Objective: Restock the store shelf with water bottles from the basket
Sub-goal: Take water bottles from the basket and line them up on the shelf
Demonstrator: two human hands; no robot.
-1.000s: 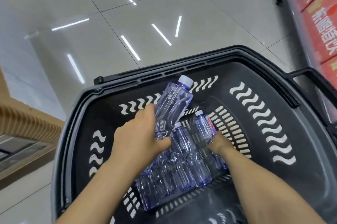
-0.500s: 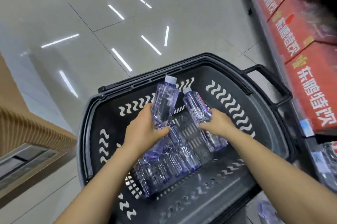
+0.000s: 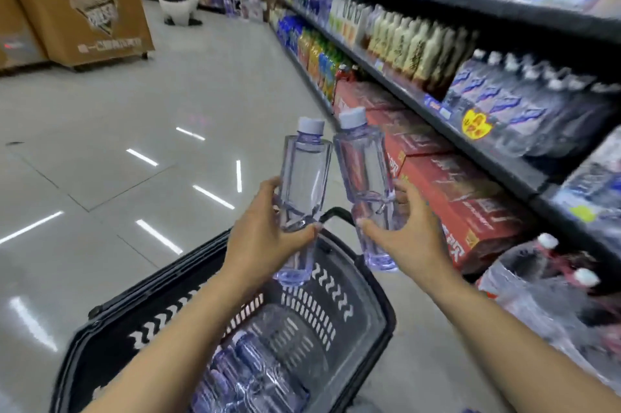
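Two bottles are held upright above the basket (image 3: 379,305): one (image 3: 304,184) gripped by the left hand (image 3: 268,241), one (image 3: 364,177) by the right hand (image 3: 406,231).

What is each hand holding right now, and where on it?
Left hand grips one water bottle around its lower body; right hand grips another bottle likewise.
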